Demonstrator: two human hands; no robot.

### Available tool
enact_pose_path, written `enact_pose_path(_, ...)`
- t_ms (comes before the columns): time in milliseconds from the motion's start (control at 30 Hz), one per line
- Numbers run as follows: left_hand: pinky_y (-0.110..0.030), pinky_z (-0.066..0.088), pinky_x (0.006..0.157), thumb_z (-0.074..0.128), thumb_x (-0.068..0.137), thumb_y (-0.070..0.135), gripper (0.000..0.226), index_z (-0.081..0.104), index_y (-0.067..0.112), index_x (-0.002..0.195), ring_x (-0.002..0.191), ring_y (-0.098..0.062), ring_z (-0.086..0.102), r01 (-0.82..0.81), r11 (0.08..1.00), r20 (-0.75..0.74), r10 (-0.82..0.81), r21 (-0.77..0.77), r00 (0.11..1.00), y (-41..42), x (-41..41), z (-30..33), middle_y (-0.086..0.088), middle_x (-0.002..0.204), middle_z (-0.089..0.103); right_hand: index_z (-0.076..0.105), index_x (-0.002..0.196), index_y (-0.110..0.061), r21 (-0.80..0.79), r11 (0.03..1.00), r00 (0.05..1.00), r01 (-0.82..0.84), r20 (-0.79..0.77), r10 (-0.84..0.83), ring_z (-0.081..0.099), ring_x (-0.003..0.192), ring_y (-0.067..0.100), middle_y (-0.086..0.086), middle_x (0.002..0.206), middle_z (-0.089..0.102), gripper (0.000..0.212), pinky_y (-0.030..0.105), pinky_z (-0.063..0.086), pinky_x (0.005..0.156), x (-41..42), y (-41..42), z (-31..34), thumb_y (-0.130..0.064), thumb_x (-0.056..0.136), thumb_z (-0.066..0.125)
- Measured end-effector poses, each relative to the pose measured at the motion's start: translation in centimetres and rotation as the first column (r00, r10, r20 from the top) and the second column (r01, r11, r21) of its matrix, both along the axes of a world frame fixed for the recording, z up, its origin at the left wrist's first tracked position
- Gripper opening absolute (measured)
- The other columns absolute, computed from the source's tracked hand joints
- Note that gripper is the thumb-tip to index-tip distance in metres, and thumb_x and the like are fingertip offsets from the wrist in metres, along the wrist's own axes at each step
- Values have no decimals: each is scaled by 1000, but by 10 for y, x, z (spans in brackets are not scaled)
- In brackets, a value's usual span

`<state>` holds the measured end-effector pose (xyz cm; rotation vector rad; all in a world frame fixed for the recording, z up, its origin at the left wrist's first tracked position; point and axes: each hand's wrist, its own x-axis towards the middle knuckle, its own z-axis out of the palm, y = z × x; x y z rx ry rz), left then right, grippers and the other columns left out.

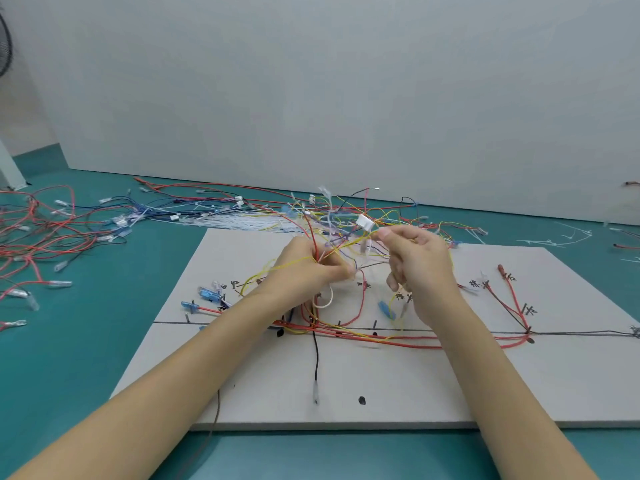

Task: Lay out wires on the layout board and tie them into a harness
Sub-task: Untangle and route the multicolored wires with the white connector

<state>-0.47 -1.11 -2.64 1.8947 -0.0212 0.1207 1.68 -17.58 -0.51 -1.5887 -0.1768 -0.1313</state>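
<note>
A white layout board (398, 386) with black route lines and handwritten labels lies on the teal floor. Red, yellow and black wires (381, 336) run along its main line. Above the board's far half, my left hand (311, 266) grips a tangled bunch of yellow, red and purple wires (341, 245). My right hand (419, 261) pinches a yellow wire just below a white connector (364, 222). A black wire with a clear terminal (316, 393) hangs toward the board's near edge. Blue terminals (207, 295) sit at the board's left.
A heap of loose red, blue and black wires (52, 233) covers the floor to the left. A bundle of white cable ties (239, 221) lies beyond the board's far edge. Loose ties (557, 240) lie at far right. A grey wall stands behind.
</note>
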Motion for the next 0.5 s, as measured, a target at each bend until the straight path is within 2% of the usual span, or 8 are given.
enact_pose_path(67, -28, 53, 77, 79, 77, 14, 4, 76, 16, 77, 75, -7, 68, -11, 1000, -27, 10, -20, 1000, -2, 0, -1, 6, 75, 75, 67, 80, -8, 147, 987, 996, -59, -59, 68, 18, 32, 11, -6, 38, 26, 16, 18, 29, 35, 0, -8, 8, -10, 92, 58)
enact_pose_path(133, -30, 52, 83, 77, 79, 12, 7, 76, 18, 79, 78, -7, 69, -25, 998, -26, 23, -64, 999, -5, 0, 0, 2, 82, 76, 66, 82, -6, 209, 975, 992, -78, -81, 96, 17, 33, 12, -5, 41, 24, 14, 19, 28, 36, 1, -15, 13, -10, 91, 56)
enact_pose_path(167, -27, 52, 78, 76, 80, 11, 6, 76, 17, 80, 72, -4, 68, -27, 995, -21, 25, -95, 999, -5, 0, 2, 0, 85, 76, 66, 81, -6, 208, 976, 991, -71, -96, 93, 17, 34, 13, -4, 42, 24, 15, 19, 27, 37, 1, -18, 14, -11, 89, 55)
enact_pose_path(233, -18, 47, 56, 69, 86, 11, 6, 74, 11, 83, 50, 1, 59, -29, 981, -15, 26, -190, 1000, -6, -2, 10, -4, 89, 75, 64, 71, -7, 181, 981, 987, -63, -135, 89, 17, 36, 14, -3, 44, 23, 17, 21, 27, 39, 1, -22, 16, -11, 85, 55)
enact_pose_path(300, -16, 35, 37, 59, 93, 15, 15, 73, 8, 92, 31, -3, 38, -54, 949, -46, 41, -310, 998, -4, -4, 17, -7, 95, 75, 62, 61, -9, 170, 973, 968, -155, -169, 183, 19, 40, 15, -2, 45, 23, 19, 25, 29, 43, 1, -30, 19, -11, 79, 56)
enact_pose_path(333, -15, 32, 34, 55, 95, 17, 19, 72, 8, 97, 28, -6, 28, -66, 929, -73, 42, -363, 996, -2, -4, 20, -9, 98, 75, 62, 60, -10, 175, 950, 942, -257, -175, 287, 22, 42, 15, -2, 46, 25, 16, 26, 31, 45, 0, -35, 21, -11, 75, 57)
enact_pose_path(400, -16, 31, 33, 50, 96, 18, 24, 70, 8, 105, 27, -7, 20, -63, 901, -123, 11, -430, 992, 3, -5, 25, -13, 100, 75, 64, 63, -9, 178, 859, 845, -480, -169, 508, 32, 45, 15, 0, 51, 35, 7, 25, 35, 45, -3, -40, 23, -14, 67, 62)
enact_pose_path(500, -16, 29, 35, 45, 95, 20, 28, 68, 6, 103, 28, -9, 20, -71, 934, -180, 7, -351, 984, 8, -5, 27, -16, 85, 75, 69, 68, -11, 91, 770, 749, -631, -187, 636, 37, 46, 14, 0, 57, 45, 8, 23, 37, 45, -8, -36, 21, -16, 70, 63)
